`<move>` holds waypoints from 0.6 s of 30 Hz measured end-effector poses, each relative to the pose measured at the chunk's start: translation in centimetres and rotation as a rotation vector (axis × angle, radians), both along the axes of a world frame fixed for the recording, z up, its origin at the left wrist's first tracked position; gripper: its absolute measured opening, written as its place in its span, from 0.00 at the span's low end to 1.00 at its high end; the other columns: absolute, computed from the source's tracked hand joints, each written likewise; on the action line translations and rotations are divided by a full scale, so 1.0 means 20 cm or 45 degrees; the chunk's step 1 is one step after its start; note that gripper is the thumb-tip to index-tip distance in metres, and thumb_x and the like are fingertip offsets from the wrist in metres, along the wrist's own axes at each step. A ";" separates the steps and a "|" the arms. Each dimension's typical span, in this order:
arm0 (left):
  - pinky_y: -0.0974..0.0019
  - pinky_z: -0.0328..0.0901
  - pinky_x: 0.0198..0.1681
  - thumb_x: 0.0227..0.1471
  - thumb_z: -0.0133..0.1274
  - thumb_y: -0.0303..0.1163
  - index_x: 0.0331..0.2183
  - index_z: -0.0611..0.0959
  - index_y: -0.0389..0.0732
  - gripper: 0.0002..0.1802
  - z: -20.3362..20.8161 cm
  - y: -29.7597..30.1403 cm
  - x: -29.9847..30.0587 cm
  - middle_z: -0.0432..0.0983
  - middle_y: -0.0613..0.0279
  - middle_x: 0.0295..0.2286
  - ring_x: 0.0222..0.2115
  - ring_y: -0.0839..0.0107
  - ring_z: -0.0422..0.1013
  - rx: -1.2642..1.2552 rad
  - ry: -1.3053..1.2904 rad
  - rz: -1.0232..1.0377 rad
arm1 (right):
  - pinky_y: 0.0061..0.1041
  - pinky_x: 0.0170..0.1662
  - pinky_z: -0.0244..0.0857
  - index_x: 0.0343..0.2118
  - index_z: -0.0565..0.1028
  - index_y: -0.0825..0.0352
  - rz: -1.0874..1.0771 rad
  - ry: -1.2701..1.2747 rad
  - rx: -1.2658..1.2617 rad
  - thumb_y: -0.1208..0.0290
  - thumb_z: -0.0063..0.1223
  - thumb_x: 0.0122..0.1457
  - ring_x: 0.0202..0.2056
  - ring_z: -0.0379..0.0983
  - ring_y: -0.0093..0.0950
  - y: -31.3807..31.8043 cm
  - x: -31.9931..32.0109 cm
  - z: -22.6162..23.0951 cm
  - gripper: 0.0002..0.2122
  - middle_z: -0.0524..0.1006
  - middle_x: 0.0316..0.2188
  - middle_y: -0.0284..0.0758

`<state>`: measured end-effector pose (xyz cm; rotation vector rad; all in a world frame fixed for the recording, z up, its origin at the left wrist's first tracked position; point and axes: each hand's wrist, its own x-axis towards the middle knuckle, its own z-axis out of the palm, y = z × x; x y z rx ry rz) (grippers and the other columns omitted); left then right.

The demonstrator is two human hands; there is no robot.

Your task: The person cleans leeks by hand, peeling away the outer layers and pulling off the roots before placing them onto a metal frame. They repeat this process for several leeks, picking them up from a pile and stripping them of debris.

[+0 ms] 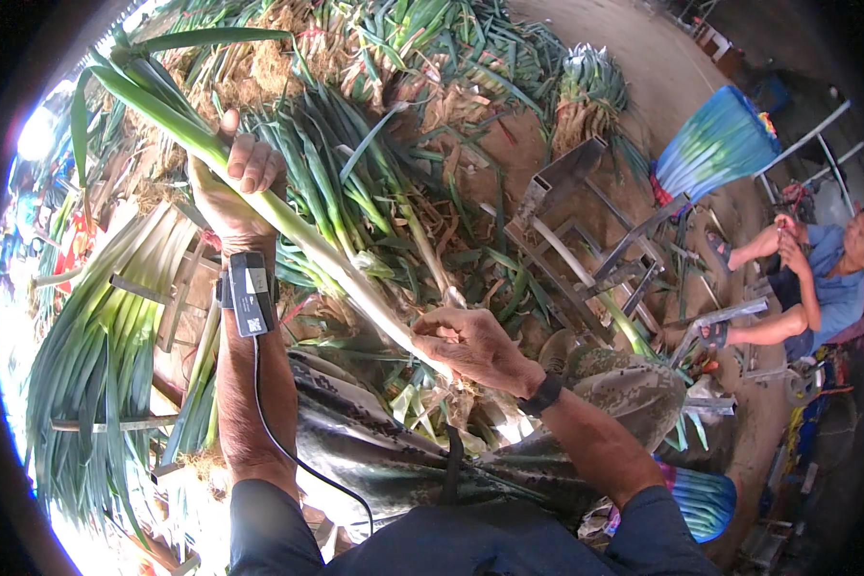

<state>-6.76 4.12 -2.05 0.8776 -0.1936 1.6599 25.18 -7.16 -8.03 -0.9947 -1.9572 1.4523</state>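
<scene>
A long green onion (322, 252) lies slantwise across my lap, its green leaves at the upper left and its white stalk running down to the right. My left hand (230, 182) is wrapped round the stalk just below the leaves. At the white lower end, my right hand (480, 348) has its fingers curled and pinched against the stalk; the fingertips are partly hidden. Beneath the right hand, roots and peeled scraps (456, 408) hang near my camouflage-patterned apron (355, 422). More green onions (331, 192) lie on the ground just beyond my left hand.
At left, a bundle of green onions (115, 336) rests on a metal rack (178, 302). A metal frame (586, 230) stands ahead to the right. Past it are a blue-wrapped bundle (715, 144) and a seated person (830, 269). Heaped onions (403, 48) cover the far ground.
</scene>
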 end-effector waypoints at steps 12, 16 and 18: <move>0.72 0.58 0.18 0.63 0.39 0.49 0.47 0.76 0.27 0.31 0.00 0.00 0.01 0.63 0.68 0.17 0.14 0.77 0.60 0.029 0.041 0.030 | 0.33 0.31 0.71 0.32 0.78 0.69 -0.123 -0.246 0.523 0.69 0.57 0.52 0.25 0.78 0.40 -0.05 -0.07 -0.06 0.08 0.78 0.24 0.46; 0.73 0.59 0.18 0.63 0.40 0.47 0.48 0.75 0.27 0.30 0.00 0.00 0.04 0.63 0.68 0.17 0.13 0.77 0.60 0.050 -0.008 -0.012 | 0.34 0.29 0.69 0.27 0.77 0.70 -0.223 -0.143 0.333 0.68 0.54 0.54 0.22 0.76 0.38 -0.04 -0.06 -0.11 0.09 0.76 0.20 0.43; 0.73 0.59 0.18 0.63 0.40 0.47 0.48 0.75 0.27 0.29 0.01 -0.02 0.06 0.64 0.68 0.17 0.13 0.77 0.60 0.052 -0.040 -0.033 | 0.31 0.27 0.68 0.24 0.76 0.69 -0.179 -0.134 0.193 0.68 0.52 0.56 0.20 0.75 0.32 -0.03 -0.07 -0.09 0.10 0.76 0.18 0.40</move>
